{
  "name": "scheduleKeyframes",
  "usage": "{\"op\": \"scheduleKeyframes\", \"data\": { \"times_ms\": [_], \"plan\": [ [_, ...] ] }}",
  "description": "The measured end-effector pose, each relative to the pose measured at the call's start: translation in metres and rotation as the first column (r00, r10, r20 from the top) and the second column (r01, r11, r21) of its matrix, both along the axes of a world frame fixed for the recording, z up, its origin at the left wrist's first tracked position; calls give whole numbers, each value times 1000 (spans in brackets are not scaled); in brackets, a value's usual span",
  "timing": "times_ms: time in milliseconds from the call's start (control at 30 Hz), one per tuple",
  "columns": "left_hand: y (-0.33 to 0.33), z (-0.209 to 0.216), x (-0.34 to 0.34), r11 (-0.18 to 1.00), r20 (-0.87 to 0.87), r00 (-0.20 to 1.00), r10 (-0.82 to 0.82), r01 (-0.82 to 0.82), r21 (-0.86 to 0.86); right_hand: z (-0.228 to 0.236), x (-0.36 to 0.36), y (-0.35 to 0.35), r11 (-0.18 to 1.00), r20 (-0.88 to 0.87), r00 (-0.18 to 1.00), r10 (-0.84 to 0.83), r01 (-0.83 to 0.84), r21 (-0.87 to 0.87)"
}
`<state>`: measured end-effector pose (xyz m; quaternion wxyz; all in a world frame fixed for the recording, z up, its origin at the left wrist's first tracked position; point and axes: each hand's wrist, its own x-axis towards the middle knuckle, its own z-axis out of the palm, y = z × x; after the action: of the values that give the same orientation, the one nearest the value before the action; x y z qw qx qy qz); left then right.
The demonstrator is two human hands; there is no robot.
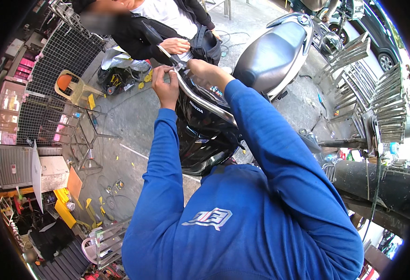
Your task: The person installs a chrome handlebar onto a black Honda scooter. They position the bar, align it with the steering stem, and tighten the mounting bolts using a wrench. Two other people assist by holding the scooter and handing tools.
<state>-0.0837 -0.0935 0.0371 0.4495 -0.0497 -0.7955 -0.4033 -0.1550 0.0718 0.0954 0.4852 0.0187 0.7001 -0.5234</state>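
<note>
A black motor scooter (200, 128) with a silver trim strip along its front stands before me. My left hand (164, 87) is at the far left end of that strip, its fingers bent and pinched together; what lies between them is too small to make out. My right hand (206, 73) reaches over the scooter's front from the right, close to my left hand, with its fingertips hidden. Just beyond my hands, a long black part (152, 32) with a pale edge slants up in front of another person. That person's hand (175, 45) rests near it.
The person beyond the scooter has a black bag (206, 45). The scooter's dark seat (272, 58) lies to the right. Metal racks (368, 88) stand at the far right, with a dark cylinder (377, 182) below. A beige chair (76, 88) and metal frames (81, 135) are at left.
</note>
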Motion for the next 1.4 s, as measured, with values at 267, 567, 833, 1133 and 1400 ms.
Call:
{"op": "scheduleKeyframes", "data": {
  "times_ms": [267, 567, 833, 1133, 1400],
  "plan": [
    [1, 1, 0, 1000, 4, 1000, 5, -5, 2, 14, 31, 13, 987, -166, 980, 110, -89, 132],
    [-2, -4, -2, 1000, 5, 1000, -15, 14, 11, 16, 84, 58, 887, -750, 490, 444, -126, 444],
    [-2, -1, -3, 1000, -16, 1000, -13, 13, -15, 33, 108, 80, 895, -793, 471, 386, 16, 446],
    [-2, -4, -3, 1000, -6, 1000, -7, 7, -6, 39, 216, 130, 934, -913, 367, 178, 229, 274],
    [-3, -3, -3, 999, 7, 1000, -21, 21, -24, 18, 243, 150, 915, -906, 390, 166, 281, 289]
  ]
}}
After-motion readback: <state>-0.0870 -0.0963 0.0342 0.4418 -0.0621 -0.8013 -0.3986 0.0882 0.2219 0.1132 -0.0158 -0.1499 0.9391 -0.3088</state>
